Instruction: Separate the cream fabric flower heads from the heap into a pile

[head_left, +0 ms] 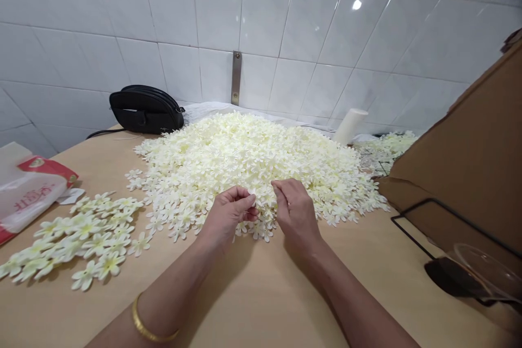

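A big heap of cream-white fabric flowers [253, 157] covers the middle of the tan table [261, 293]. My left hand [228, 215] is at the heap's near edge, fingers curled and pinched on a flower. My right hand [294, 211] is right beside it, fingertips pinched together at the same spot in the heap; what they hold is too small to make out. A gold bangle [149, 326] sits on my left wrist. A smaller, flatter group of flowers with yellow centres [77, 239] lies apart at the left.
A black bag [144, 110] rests at the back left against the white tiled wall. A tissue pack [28, 187] lies at the left edge. A white roll [350, 126] stands behind the heap. A cardboard box [468, 163], black wire frame [432, 212] and clear lid [485, 272] fill the right.
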A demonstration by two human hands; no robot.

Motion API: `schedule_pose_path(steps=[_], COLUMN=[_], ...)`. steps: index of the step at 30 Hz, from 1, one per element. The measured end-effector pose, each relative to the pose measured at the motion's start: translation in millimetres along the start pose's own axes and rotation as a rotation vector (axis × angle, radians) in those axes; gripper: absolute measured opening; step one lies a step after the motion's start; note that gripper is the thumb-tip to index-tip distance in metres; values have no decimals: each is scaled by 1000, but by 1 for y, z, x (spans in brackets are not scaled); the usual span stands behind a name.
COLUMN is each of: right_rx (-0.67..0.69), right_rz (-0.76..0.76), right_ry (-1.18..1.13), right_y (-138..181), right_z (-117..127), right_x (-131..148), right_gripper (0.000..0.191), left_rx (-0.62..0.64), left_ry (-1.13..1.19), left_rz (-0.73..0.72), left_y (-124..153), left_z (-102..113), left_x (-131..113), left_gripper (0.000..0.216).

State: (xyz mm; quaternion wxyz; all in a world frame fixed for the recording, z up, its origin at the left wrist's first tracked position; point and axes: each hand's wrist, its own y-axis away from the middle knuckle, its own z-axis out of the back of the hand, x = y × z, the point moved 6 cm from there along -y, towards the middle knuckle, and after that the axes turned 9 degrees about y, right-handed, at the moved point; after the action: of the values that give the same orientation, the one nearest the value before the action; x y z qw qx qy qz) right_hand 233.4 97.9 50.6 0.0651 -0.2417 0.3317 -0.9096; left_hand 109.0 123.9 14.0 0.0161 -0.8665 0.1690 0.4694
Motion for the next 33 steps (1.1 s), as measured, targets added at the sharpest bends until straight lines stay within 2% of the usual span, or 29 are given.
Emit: schedule_pose_path(steps=[2,5,8,10,16,20,23,28,33], right_rx=[20,176,318,353,346,380,351,282,289], right_rz=[-63,-146,-186,-212,-313,-410,-461,-555,-513], right_ry=[-177,-392,-515,-575,-686,-868,-945,-993,-984], right_y=[0,1,3,5,9,11,11,11,11], right_z=[3,-1,-8,-10,-15,-22,-23,-24,-25], right_x=[1,4,5,5,1,0,-2,-9,-7], right_gripper=[22,24,24,20,14,18,20,24,26], left_rx=[52,118,95,46,-29,-33,-17,-7,61], left_ry=[-3,-31,-109,-178,-342,-393,-290,-7,-45], left_rz=[0,-10,-44,-75,-189,-189,-142,30,16], left_y=[1,3,5,5,6,9,9,5,6], left_z=[-3,-9,-10,-7,-3,-7,-8,-7,-11], left_x=[1,0,-4,-6,-9,-9,-7,1,3], left_gripper=[18,14,12,12,13,15,19,26,23])
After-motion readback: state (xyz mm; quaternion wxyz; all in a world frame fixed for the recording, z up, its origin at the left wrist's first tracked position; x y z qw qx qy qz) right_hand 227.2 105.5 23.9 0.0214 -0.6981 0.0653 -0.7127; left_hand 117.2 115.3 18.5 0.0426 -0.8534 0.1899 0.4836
